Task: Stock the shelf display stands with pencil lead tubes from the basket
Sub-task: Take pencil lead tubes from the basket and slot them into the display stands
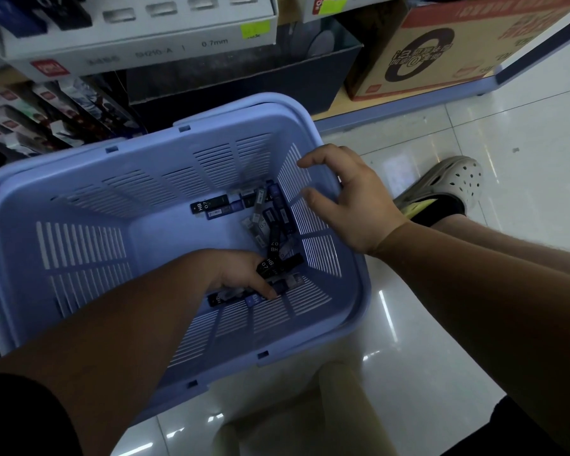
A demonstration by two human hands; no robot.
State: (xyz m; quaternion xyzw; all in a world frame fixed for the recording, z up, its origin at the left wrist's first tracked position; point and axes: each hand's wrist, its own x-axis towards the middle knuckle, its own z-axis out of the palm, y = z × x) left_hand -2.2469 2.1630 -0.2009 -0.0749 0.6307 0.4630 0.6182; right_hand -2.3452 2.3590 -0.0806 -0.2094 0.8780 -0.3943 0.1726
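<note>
Head view: I see my left hand (241,273) inside the blue basket (79,166), fingers curled round some of the pencil lead tubes (270,212) heaped on its floor, my right hand (346,199) spread-fingered at the right rim.

Left hand (241,274) fingertips buried among pencil lead tubes (270,222); grip unclear. Display stand (139,44) cut by top edge, carton (441,51) likewise. Shelf packets (46,116) blurred.

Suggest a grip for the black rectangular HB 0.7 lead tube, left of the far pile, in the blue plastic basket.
Likely pinch the black HB 0.7 lead tube across its long edges at the left, labelled end, from above: it lies flat, and a dark blue plastic tube crowds its near-right edge.
</note>
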